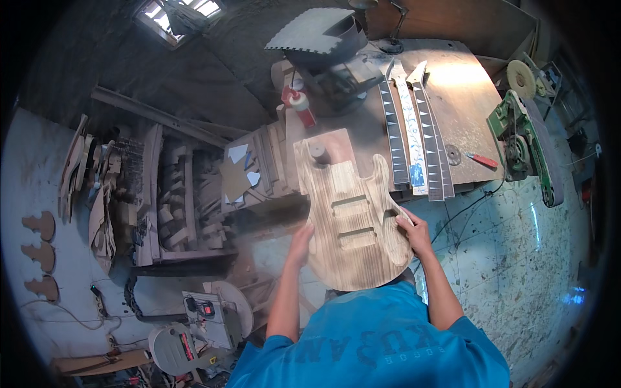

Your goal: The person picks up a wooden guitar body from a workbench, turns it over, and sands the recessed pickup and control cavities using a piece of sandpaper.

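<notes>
Between my two hands is a striped, unpainted wooden electric guitar body (326, 258), with two rectangular pickup cavities and a larger cavity on its right. My left hand (301, 240) grips its left edge. On the opposite edge, my right hand (414, 231) is closed, with fingers reaching over the top near the side cavity. Beside the upper left horn stands a dark round spindle (317, 153); whether the wood touches it, I cannot tell. The body's upper end lies over a small reddish-brown board (337, 139) at the bench's front edge.
Several guitar necks (396, 129) with inlaid fingerboards lie on the workbench (462, 84). Nearby are a red-handled tool (482, 160) and a glue bottle (302, 107). A green belt sander (514, 132) stands right. Wood offcuts fill a rack (152, 194) on the left; a cable crosses the floor.
</notes>
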### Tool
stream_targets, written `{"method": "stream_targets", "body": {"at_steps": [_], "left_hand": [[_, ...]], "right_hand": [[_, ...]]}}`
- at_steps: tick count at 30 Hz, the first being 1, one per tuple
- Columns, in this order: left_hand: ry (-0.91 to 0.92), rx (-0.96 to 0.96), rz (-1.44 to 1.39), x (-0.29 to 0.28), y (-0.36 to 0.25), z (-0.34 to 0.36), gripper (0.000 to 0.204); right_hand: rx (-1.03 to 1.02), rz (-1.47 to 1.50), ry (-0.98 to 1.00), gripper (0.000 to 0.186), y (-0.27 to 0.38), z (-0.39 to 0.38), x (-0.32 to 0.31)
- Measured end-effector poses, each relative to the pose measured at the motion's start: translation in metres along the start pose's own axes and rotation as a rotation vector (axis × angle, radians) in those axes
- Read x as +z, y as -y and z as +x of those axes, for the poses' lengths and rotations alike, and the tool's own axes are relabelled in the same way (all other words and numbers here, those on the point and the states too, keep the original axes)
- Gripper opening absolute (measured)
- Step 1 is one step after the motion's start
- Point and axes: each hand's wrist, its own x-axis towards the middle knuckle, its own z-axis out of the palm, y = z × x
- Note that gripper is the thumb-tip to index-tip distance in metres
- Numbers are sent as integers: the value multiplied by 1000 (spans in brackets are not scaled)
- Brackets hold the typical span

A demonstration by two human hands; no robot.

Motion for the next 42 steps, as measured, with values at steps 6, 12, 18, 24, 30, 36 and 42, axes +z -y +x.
{"method": "stream_targets", "body": {"at_steps": [6, 12, 18, 24, 30, 36, 42], "left_hand": [[10, 26, -21, 5, -3, -1, 45], [-15, 34, -27, 9, -10, -3, 45], [-39, 27, -58, 4, -4, 0, 46], [-79, 94, -16, -9, 14, 3, 44], [-82, 113, -22, -14, 22, -7, 45], [-134, 99, -138, -4, 13, -20, 40], [-177, 103, -153, -2, 14, -27, 40]], "right_hand": [[5, -10, 12, 52, 3, 8, 0], [-12, -43, 27, 51, 2, 21, 1], [-9, -56, 42, 50, 0, 30, 2], [6, -81, 63, 50, 13, 27, 10], [41, -76, 117, 49, 25, 29, 20], [49, -130, 127, 50, 29, 31, 24], [62, -107, 159, 50, 29, 35, 27]]}}
